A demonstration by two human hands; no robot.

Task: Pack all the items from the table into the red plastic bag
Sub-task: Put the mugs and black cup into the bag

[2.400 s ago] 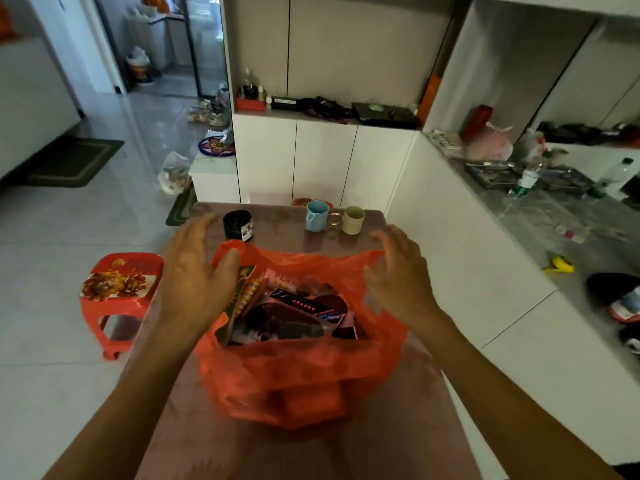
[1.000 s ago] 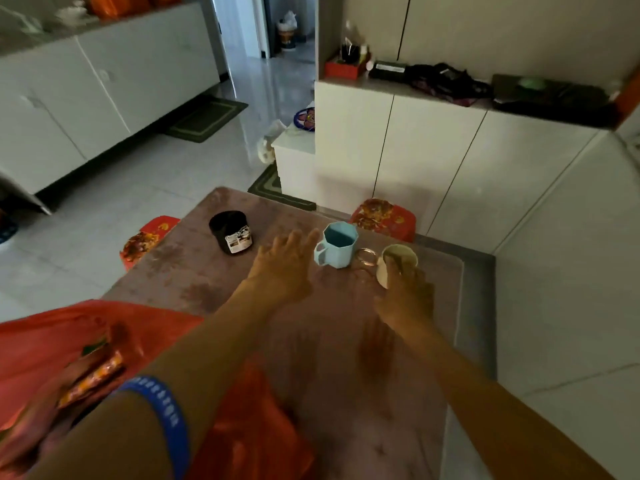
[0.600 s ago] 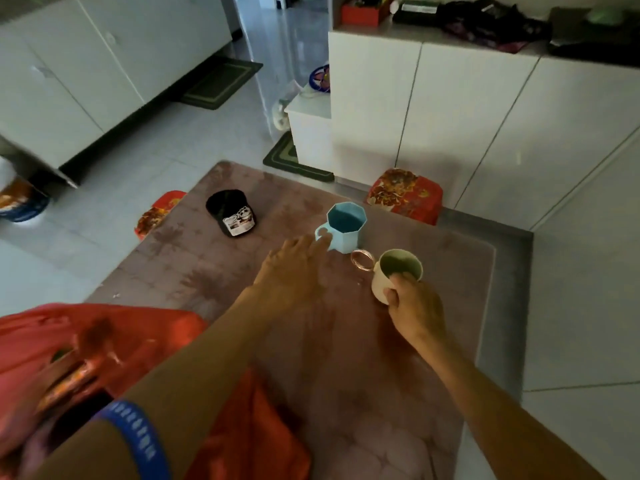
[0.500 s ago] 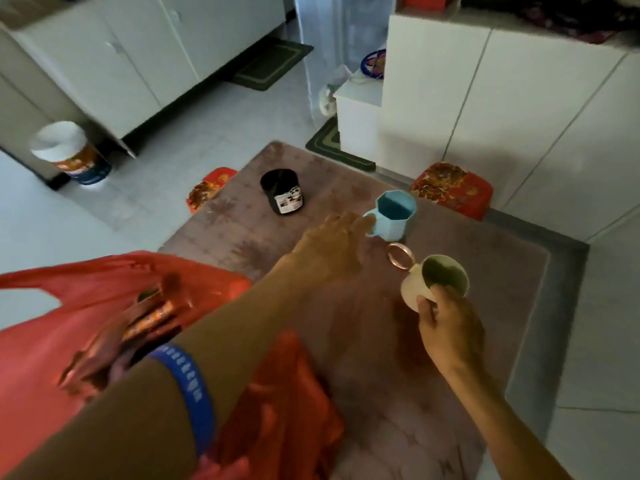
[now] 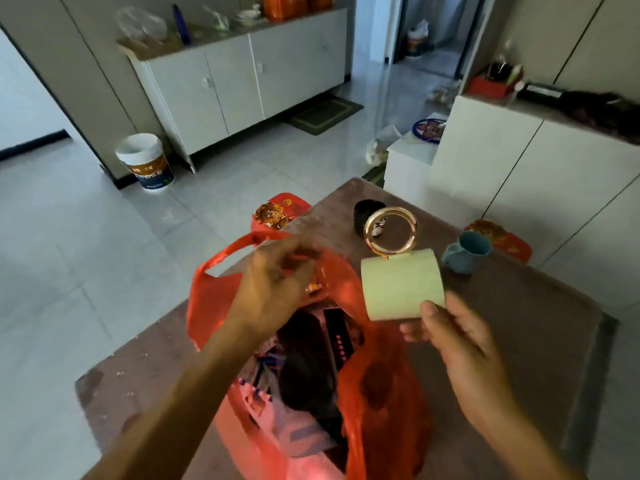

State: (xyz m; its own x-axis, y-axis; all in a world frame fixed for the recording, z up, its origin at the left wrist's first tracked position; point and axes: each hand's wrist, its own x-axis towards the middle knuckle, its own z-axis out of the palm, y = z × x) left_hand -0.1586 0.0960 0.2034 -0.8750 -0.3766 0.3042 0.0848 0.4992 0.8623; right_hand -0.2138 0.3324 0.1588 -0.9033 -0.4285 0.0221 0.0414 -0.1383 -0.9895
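The red plastic bag (image 5: 211, 306) stands open on the brown table (image 5: 519, 323), holding several packets and dark items. My left hand (image 5: 273, 289) pinches the bag's far rim near its handle and holds it up. My right hand (image 5: 453, 337) grips a pale green mug (image 5: 401, 285) with a gold ring handle, tipped on its side above the bag's right edge. A blue mug (image 5: 467, 252) and a small black jar (image 5: 363, 213) stand on the far part of the table.
Two red stools (image 5: 277, 211) (image 5: 509, 242) stand at the table's far side. A white bucket (image 5: 145, 161) sits on the tiled floor by the white sideboard (image 5: 242, 81). White cabinets (image 5: 519, 161) rise at the right.
My right hand lifted the green mug off the table and carried it over to the bag. My left hand left the blue mug and took hold of the bag's rim.
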